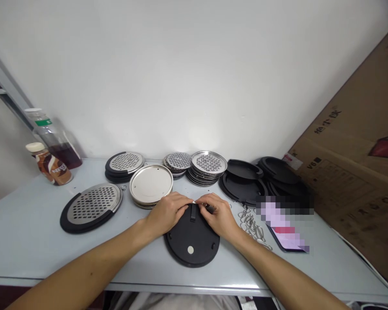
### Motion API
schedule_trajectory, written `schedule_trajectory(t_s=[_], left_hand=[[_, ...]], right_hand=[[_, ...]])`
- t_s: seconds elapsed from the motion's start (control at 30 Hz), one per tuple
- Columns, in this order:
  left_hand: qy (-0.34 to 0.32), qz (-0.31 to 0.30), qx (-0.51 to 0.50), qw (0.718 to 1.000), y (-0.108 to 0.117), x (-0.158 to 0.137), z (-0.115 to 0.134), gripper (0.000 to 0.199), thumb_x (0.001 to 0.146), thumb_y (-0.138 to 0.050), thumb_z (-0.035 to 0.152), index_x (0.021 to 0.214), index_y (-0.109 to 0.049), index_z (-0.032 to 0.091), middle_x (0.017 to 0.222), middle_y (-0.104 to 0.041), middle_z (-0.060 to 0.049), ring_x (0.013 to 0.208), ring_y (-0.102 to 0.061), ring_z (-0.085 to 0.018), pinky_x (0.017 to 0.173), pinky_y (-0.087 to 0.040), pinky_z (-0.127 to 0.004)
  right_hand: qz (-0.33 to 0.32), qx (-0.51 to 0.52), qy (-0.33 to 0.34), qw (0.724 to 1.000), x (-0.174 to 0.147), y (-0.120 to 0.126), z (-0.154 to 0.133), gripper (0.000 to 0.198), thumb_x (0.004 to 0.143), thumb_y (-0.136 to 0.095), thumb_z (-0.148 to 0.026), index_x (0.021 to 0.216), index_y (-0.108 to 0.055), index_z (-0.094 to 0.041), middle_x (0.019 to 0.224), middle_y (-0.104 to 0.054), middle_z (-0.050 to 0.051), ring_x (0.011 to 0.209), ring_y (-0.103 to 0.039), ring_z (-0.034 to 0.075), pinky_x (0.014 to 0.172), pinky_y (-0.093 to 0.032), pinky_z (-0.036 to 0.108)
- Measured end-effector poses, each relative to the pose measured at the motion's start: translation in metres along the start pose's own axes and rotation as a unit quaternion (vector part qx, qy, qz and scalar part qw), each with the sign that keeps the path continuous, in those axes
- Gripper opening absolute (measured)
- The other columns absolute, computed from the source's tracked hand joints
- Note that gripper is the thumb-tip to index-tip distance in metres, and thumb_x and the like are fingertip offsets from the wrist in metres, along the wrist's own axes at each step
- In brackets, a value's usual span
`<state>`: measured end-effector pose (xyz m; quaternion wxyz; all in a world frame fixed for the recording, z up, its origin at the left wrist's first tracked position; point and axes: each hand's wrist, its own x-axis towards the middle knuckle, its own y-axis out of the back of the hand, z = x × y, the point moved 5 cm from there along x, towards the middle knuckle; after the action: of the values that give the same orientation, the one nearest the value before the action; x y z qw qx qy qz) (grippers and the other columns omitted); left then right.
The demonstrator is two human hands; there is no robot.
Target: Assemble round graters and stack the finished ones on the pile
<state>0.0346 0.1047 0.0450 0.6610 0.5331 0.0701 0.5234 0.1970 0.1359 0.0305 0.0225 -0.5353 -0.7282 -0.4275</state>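
Note:
A black round base (194, 237) with a strap-like tab at its far edge and a pale dot near its front lies on the table before me. My left hand (168, 214) is closed around its far left rim, thumb and fingertip pinched beside the tab. From the other side my right hand (220, 216) is closed too, its fingertips meeting the left ones at the tab. A tiny shiny bit shows between the fingertips, too small to name. To the right of my right hand lies a heap of bent wire hooks (251, 226).
Behind my hands stand a stack of plain metal discs (151, 184), perforated grater discs (208, 162) and black bases (244, 189). Black-rimmed graters (92, 206) lie left. A phone (286, 234) and a cardboard box (352, 172) are right, bottles (53, 165) far left.

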Motion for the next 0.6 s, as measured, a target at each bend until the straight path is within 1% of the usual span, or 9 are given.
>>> schedule_trajectory(t_s=[0.1, 0.27, 0.43, 0.6], left_hand=[[-0.004, 0.005, 0.013, 1.000, -0.002, -0.002, 0.004, 0.027, 0.091, -0.055, 0.009, 0.113, -0.067, 0.020, 0.103, -0.073, -0.005, 0.096, -0.064, -0.021, 0.088, -0.052, -0.037], [0.005, 0.035, 0.020, 0.999, -0.005, -0.006, 0.009, 0.033, 0.091, -0.054, 0.009, 0.120, -0.064, 0.021, 0.107, -0.072, -0.006, 0.097, -0.065, -0.022, 0.088, -0.054, -0.039], [0.003, 0.013, 0.022, 1.000, -0.008, -0.006, 0.012, 0.035, 0.091, -0.052, 0.006, 0.120, -0.064, 0.020, 0.108, -0.071, -0.007, 0.100, -0.064, -0.022, 0.090, -0.054, -0.040], [0.002, 0.017, 0.032, 0.999, -0.009, -0.008, 0.010, 0.036, 0.090, -0.052, 0.005, 0.121, -0.063, 0.020, 0.107, -0.070, -0.007, 0.100, -0.063, -0.022, 0.090, -0.054, -0.040]], right_hand=[[-0.002, 0.006, 0.004, 1.000, -0.001, 0.001, 0.000, 0.022, 0.081, -0.055, -0.007, 0.087, -0.069, -0.022, 0.086, -0.070, 0.004, 0.083, -0.062, 0.021, 0.078, -0.050, 0.036], [-0.008, 0.005, 0.023, 1.000, -0.002, 0.004, -0.001, 0.023, 0.082, -0.054, -0.006, 0.086, -0.069, -0.023, 0.083, -0.069, 0.004, 0.084, -0.060, 0.021, 0.079, -0.049, 0.037], [-0.015, -0.011, 0.037, 0.999, -0.004, 0.004, -0.001, 0.023, 0.081, -0.054, -0.004, 0.086, -0.067, -0.022, 0.082, -0.068, 0.004, 0.083, -0.060, 0.022, 0.077, -0.050, 0.036], [-0.018, -0.027, 0.044, 0.999, -0.005, 0.002, -0.002, 0.025, 0.081, -0.053, -0.004, 0.089, -0.069, -0.022, 0.084, -0.068, 0.006, 0.084, -0.060, 0.022, 0.077, -0.050, 0.036]])
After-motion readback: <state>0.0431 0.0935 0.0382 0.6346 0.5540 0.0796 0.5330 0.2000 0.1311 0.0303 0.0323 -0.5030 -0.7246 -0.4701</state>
